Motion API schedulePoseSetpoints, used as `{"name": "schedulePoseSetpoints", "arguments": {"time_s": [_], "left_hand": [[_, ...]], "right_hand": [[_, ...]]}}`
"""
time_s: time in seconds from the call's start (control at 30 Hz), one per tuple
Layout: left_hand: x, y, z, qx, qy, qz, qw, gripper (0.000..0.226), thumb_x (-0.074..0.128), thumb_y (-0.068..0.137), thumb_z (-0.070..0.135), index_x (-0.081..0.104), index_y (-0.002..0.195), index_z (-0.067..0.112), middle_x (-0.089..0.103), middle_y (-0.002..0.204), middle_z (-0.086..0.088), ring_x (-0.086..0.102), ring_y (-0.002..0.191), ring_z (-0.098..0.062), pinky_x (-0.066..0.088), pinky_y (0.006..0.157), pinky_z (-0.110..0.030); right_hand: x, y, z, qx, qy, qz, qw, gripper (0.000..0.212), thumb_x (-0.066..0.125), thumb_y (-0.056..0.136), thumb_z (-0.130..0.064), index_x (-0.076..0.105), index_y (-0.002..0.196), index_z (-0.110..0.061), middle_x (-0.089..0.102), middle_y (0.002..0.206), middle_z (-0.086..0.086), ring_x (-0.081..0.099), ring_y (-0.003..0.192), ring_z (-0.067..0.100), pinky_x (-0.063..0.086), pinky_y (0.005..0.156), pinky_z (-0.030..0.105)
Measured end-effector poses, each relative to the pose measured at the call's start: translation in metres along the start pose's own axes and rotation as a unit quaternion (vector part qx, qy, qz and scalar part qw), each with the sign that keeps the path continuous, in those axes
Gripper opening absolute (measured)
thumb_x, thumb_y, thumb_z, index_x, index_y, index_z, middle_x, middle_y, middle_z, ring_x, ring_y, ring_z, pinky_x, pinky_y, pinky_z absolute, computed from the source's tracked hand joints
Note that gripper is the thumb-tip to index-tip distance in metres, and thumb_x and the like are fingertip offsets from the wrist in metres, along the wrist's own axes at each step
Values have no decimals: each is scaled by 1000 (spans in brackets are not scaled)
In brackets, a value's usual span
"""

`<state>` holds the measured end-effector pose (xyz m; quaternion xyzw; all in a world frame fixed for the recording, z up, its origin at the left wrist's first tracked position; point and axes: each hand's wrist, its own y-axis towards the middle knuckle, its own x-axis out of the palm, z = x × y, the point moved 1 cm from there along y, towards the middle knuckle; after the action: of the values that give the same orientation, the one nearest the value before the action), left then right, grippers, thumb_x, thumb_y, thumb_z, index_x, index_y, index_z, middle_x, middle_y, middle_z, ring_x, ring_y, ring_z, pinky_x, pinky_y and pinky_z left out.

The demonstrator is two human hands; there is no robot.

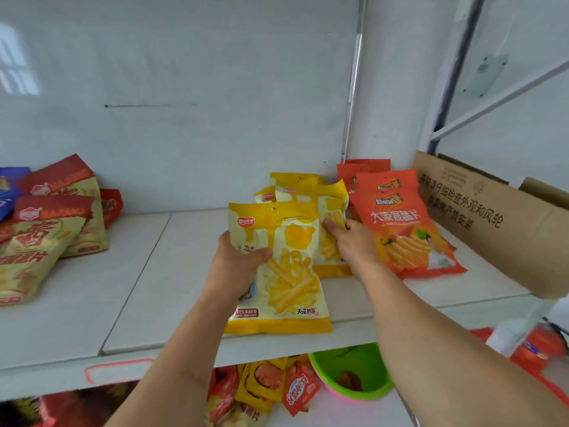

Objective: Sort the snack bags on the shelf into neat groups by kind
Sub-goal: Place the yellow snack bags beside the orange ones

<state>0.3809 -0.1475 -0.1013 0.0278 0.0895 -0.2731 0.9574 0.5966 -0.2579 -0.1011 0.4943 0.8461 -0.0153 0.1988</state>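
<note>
My left hand (237,266) grips a yellow fries bag (286,272) by its left edge, holding it upright at the front of the white shelf (138,288). Behind it stands a group of several yellow bags (308,192). My right hand (351,238) rests with flat fingers on the front bag of that group. Orange bags (397,223) lean just right of the yellow ones. At the far left sit red-and-cream bags (46,235) and a blue bag (9,186).
A brown cardboard box (492,217) stands at the shelf's right end. On the lower shelf lie mixed snack bags (264,389), a green bowl with a pink rim (351,374) and red packages (535,346). Bare shelf lies between the left and middle groups.
</note>
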Motion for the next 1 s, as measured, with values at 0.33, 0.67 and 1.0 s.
{"name": "schedulePoseSetpoints", "arguments": {"time_s": [0.33, 0.67, 1.0], "left_hand": [[55, -6, 19, 2, 32, 59, 998, 67, 80, 82, 19, 40, 136, 22, 66, 114, -1, 67, 103, -27, 57, 91, -49], [76, -4, 9, 10, 39, 88, 995, 85, 80, 82, 33, 31, 150, 21, 64, 129, -1, 65, 114, -27, 54, 96, -48], [86, 19, 7, 12, 56, 89, 994, 82, 79, 83, 37, 31, 148, 20, 65, 128, -1, 65, 114, -27, 54, 95, -45]], "right_hand": [[-10, -10, -9, 19, 90, -68, 993, 94, 24, 70, -96, 40, 146, -42, 42, 154, -5, 39, 141, 22, 31, 115, 44], [-13, -11, -14, -56, 49, -126, 989, 45, 56, 97, -47, 51, 136, -26, 54, 115, -13, 53, 110, 11, 37, 89, 23], [9, 33, 6, 9, -18, -111, 994, 67, 59, 88, -62, 54, 131, -11, 61, 128, 5, 58, 118, 27, 45, 89, 32]]}}
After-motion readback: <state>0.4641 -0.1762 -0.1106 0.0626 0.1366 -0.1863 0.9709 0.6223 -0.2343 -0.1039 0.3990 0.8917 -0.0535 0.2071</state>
